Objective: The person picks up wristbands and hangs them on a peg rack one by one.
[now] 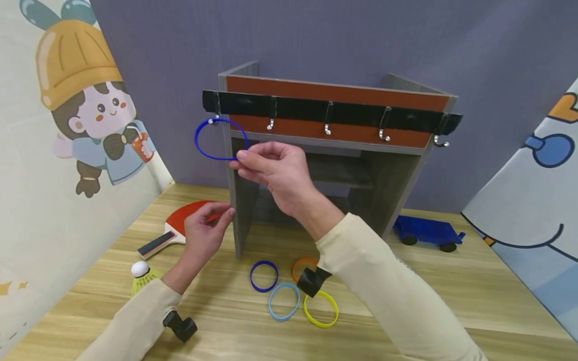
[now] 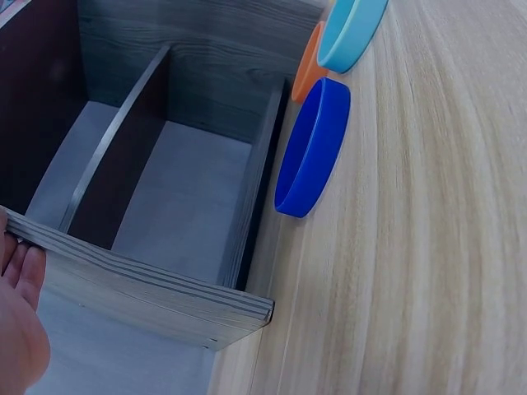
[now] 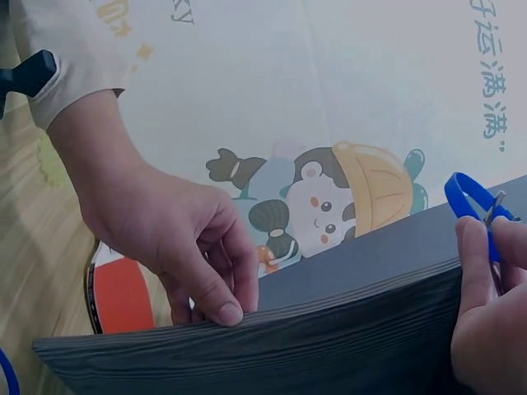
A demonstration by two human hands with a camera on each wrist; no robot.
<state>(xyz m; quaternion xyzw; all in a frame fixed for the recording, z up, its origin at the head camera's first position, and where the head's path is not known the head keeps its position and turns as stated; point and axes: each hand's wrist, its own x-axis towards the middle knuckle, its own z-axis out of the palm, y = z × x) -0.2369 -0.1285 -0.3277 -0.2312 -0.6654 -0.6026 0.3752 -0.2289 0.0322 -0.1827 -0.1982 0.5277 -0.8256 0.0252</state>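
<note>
My right hand (image 1: 280, 173) pinches a blue silicone wristband (image 1: 217, 158) between thumb and fingers. The band's far side lies at the leftmost metal hook (image 1: 217, 105), whose tip shows inside the loop in the right wrist view. That hook sits on a black strip (image 1: 298, 106) across the front of a grey wooden shelf unit (image 1: 289, 138). Lower down, my left hand (image 1: 205, 233) grips the front edge of the unit's left side panel, thumb on the edge and fingers on the outer side. Several other hooks along the strip carry nothing.
Dark blue (image 1: 251, 278), orange (image 1: 295, 265), light blue (image 1: 271, 307) and yellow (image 1: 336, 311) wristbands lie before the unit. At left are a red table tennis bat (image 1: 180, 215) and a shuttlecock (image 1: 141, 271). A blue toy cart (image 1: 426, 230) stands at right.
</note>
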